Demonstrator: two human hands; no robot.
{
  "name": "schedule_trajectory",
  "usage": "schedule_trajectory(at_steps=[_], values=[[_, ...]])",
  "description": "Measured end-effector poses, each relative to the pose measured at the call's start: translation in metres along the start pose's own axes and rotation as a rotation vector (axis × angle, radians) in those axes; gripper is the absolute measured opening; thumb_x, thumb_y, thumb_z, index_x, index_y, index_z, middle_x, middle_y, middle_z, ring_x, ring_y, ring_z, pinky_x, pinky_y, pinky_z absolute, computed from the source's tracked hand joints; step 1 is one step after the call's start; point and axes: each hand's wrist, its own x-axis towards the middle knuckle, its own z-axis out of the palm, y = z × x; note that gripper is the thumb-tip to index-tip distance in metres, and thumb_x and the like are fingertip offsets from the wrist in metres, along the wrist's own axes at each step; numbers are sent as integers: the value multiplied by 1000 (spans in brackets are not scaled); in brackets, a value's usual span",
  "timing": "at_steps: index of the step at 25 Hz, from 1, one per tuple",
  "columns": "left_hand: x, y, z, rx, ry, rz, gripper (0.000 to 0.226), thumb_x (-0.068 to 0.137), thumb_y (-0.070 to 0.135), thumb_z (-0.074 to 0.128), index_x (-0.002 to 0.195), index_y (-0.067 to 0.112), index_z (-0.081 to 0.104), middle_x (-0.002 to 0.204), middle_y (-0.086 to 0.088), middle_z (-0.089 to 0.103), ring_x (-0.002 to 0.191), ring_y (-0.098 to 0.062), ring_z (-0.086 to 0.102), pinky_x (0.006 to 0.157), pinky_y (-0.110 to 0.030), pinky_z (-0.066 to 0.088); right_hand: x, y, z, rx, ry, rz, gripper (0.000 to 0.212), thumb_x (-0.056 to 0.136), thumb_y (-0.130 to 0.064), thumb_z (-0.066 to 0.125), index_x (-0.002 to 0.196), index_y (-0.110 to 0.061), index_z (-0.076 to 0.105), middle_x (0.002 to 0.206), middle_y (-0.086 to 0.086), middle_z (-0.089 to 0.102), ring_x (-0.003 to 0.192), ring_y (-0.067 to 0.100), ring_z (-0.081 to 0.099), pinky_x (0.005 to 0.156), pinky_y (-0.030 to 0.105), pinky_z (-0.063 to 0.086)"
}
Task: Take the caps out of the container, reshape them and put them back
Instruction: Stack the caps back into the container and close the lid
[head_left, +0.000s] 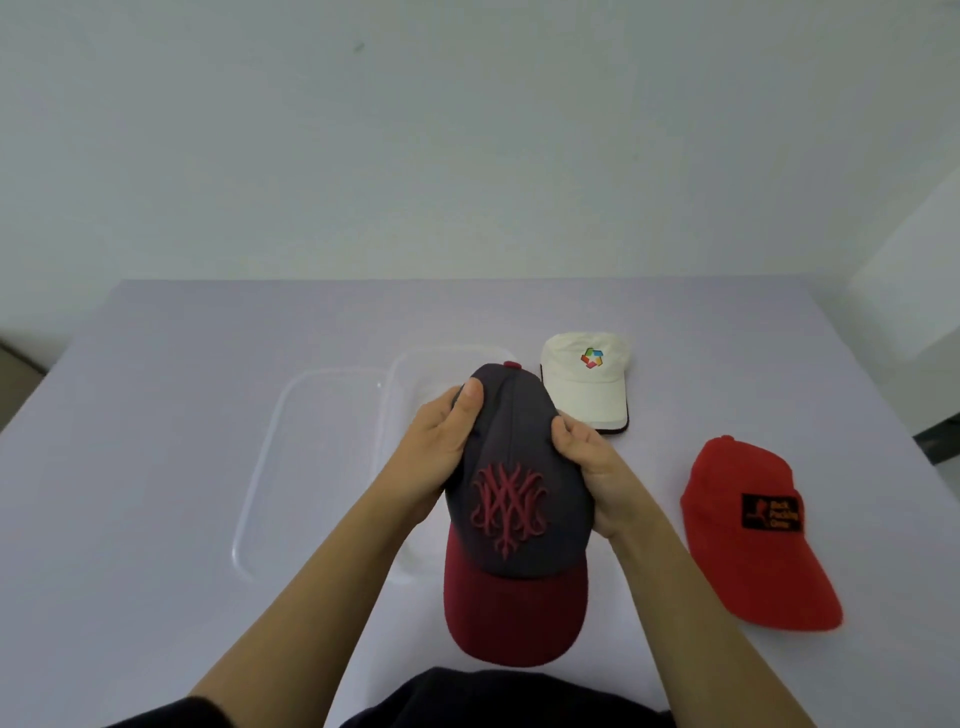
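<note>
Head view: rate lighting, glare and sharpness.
Head view: soft, even light, only faint shadows on the table; no harsh glare; the clear plastic container nearly vanishes against it; patch lettering on the red cap is too soft to read; corners look wide-angle stretched.

Plain indoor room, type not determinable. Evidence: white painted wall (467, 130) behind a pale lilac counter (156, 441); a white panel (914, 270), possibly a cabinet side, at far right.
</note>
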Motion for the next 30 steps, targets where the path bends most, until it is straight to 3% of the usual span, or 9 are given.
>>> schedule_trajectory(at_steps=[3,6,9,13,16,19,24,26,30], values=[[2,1,-22,175,25,-21,38,94,47,44,106,19,66,102,-2,73,95,-15,69,84,-32,54,4,2,9,-281,95,-20,42,83,-43,60,114,-15,62,114,7,69,108,23,63,93,34,51],[9,3,-33,445,75,5,48,91,51,47,96,7,65,95,-14,72,89,-28,68,82,-44,54,9,-1,21,-569,133,21,73,63,-58,70,123,-19,53,120,1,64,111,17,61,98,38,49],[12,4,-37,357,51,21,46,94,49,42,97,11,68,93,-8,73,88,-22,70,81,-35,57,19,1,26,-565,137,12,75,61,-50,78,125,-22,50,119,-2,64,110,15,62,97,41,50],[15,-4,-39,-20,40,-74,46,97,48,34,99,21,70,95,1,76,90,-11,71,74,-20,57,32,-1,23,-430,51,-16,41,82,-26,68,120,-19,55,118,2,66,110,17,63,97,36,49],[23,-6,-55,184,-35,-64,34,93,47,50,104,20,68,99,0,75,93,-14,71,85,-31,57,37,-2,21,-517,82,0,33,87,-20,64,117,-19,51,114,1,66,106,16,64,92,34,52],[35,1,-68,332,-135,-80,25,87,33,65,107,18,67,100,-1,74,91,-14,71,84,-33,56,43,3,25,-605,122,-20,41,86,-24,65,122,-24,45,111,-5,64,100,8,65,85,26,55],[68,-12,-80,233,-69,-38,24,87,24,65,106,10,67,104,-10,72,96,-22,70,85,-33,56,51,36,15,-619,616,-141,36,95,-39,46,125,-20,46,122,-5,54,118,12,51,94,23,40],[80,-32,-83,231,-106,-120,27,88,23,65,110,9,66,107,-12,72,98,-24,69,86,-34,56,46,61,3,-724,690,-21,45,95,-38,47,132,-14,41,132,0,49,126,17,46,99,25,36],[90,-80,-81,224,-173,-298,18,90,24,62,106,15,66,108,-8,71,104,-27,67,87,-34,55,40,104,-4,-774,607,232,57,97,-28,44,147,-13,21,153,6,30,139,24,31,112,35,28]])
